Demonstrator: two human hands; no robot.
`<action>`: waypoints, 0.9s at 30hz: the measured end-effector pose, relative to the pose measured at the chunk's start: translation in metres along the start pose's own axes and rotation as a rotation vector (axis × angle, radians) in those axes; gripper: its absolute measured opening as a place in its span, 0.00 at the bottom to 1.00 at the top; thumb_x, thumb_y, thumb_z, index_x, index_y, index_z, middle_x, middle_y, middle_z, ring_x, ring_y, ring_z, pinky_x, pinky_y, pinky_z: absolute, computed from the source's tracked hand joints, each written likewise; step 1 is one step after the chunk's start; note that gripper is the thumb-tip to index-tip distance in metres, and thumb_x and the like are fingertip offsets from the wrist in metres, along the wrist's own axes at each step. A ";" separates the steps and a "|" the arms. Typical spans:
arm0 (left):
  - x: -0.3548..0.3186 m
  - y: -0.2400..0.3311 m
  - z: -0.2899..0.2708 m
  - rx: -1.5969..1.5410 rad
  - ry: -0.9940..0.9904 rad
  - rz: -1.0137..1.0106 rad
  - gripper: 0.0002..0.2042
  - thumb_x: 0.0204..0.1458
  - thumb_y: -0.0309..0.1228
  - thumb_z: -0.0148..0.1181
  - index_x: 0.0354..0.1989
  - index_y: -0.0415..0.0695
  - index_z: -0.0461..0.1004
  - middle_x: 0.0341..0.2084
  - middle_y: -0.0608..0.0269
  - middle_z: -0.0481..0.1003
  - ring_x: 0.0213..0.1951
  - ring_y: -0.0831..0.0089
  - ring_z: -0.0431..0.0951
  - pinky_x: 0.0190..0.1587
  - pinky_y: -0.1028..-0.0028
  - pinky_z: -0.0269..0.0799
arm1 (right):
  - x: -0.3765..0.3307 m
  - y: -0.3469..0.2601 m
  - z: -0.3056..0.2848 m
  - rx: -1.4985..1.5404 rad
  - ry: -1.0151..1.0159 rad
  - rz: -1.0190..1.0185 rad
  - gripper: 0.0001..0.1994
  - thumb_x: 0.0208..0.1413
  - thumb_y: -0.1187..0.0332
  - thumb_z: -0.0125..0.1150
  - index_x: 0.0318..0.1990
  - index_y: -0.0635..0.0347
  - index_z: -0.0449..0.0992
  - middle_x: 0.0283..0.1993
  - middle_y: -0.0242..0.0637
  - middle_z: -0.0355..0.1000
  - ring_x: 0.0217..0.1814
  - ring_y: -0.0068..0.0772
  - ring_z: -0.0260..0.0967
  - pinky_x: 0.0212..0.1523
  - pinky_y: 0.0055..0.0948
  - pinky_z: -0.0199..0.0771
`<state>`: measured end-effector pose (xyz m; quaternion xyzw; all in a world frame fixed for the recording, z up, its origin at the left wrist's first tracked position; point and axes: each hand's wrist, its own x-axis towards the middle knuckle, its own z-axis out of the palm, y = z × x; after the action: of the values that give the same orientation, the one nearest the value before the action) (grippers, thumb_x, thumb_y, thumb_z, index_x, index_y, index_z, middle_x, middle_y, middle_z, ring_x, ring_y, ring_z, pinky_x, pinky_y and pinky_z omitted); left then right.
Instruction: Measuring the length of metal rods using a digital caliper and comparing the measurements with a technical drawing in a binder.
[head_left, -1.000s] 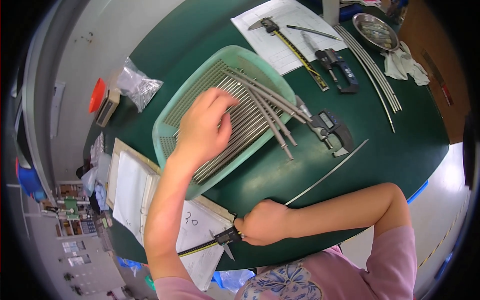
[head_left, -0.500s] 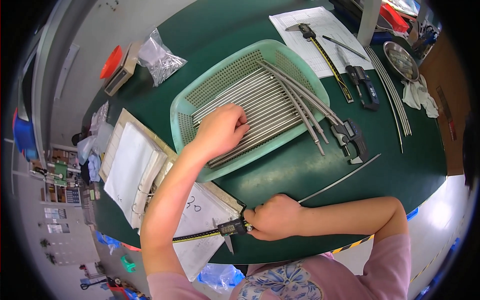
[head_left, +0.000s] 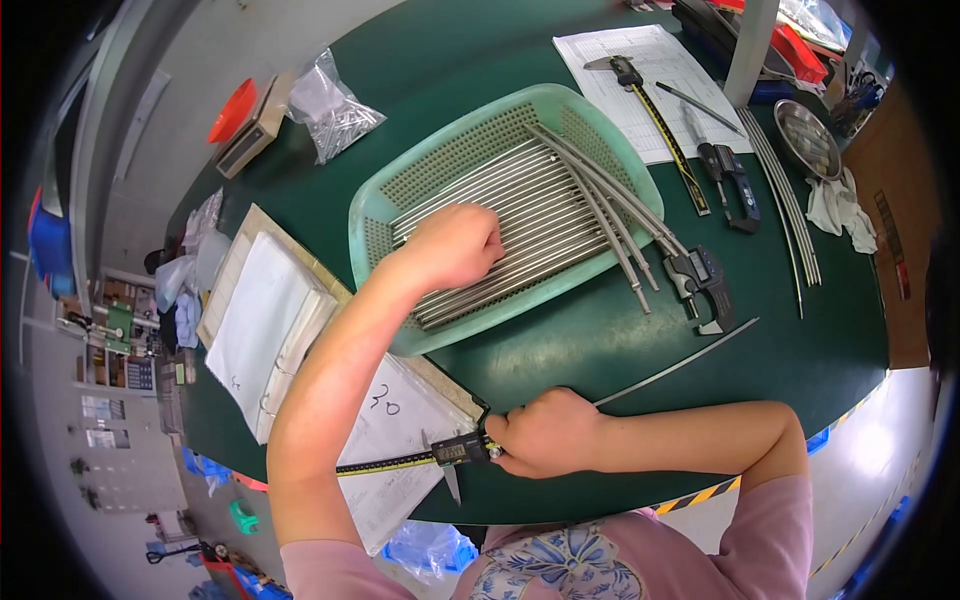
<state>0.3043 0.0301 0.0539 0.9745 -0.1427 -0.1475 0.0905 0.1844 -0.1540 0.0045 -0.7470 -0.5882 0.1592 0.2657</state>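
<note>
My left hand (head_left: pixel 455 245) is over the green plastic basket (head_left: pixel 367 250), its fingers curled down against the thin metal rods (head_left: pixel 545 215) lying side by side inside. What those fingertips hold, if anything, is hidden. Closed round one end of a digital caliper (head_left: pixel 462 449) is my right hand (head_left: pixel 550 433), near the front of the table. The caliper's scale runs left, toward my left forearm, above a sheet of paper (head_left: pixel 385 490). A thin rod (head_left: pixel 680 365) slants away to the right from behind my right hand; I cannot tell whether it is gripped too.
A micrometer (head_left: pixel 700 285) touches rod ends that overhang the basket. Farther back are another caliper (head_left: pixel 660 130), a second micrometer (head_left: pixel 735 185) and loose rods (head_left: pixel 785 200). An open binder (head_left: pixel 265 320) lies at left, a bag of metal pieces (head_left: pixel 330 110) behind it.
My left hand has shifted slightly right over the rods, with its fingers tucked further down. My right hand and the caliper stay nearly in place; the whole view has tilted a little.
</note>
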 end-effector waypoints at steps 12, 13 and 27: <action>-0.029 0.022 -0.023 -0.243 -0.074 -0.030 0.11 0.46 0.24 0.49 0.39 0.38 0.67 0.22 0.55 0.71 0.26 0.65 0.72 0.30 0.68 0.67 | -0.001 0.002 0.001 0.020 -0.019 -0.009 0.14 0.46 0.59 0.57 0.29 0.62 0.67 0.19 0.42 0.70 0.21 0.44 0.72 0.23 0.40 0.72; -0.035 0.021 -0.028 -0.316 -0.146 -0.040 0.11 0.45 0.24 0.47 0.39 0.37 0.67 0.22 0.54 0.72 0.26 0.63 0.73 0.30 0.67 0.68 | -0.001 0.000 -0.001 0.021 -0.022 -0.011 0.14 0.46 0.59 0.57 0.29 0.62 0.67 0.19 0.42 0.70 0.21 0.44 0.72 0.23 0.40 0.72; -0.181 0.007 -0.027 -1.258 0.436 0.160 0.15 0.49 0.28 0.59 0.46 0.39 0.73 0.27 0.63 0.71 0.30 0.74 0.74 0.34 0.76 0.73 | 0.000 0.002 0.004 -0.105 0.077 -0.023 0.17 0.45 0.53 0.59 0.24 0.58 0.65 0.15 0.37 0.65 0.14 0.42 0.66 0.16 0.39 0.66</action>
<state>0.1452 0.0822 0.1284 0.7301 -0.0801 0.0047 0.6786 0.1833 -0.1531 0.0001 -0.7587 -0.5937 0.0963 0.2503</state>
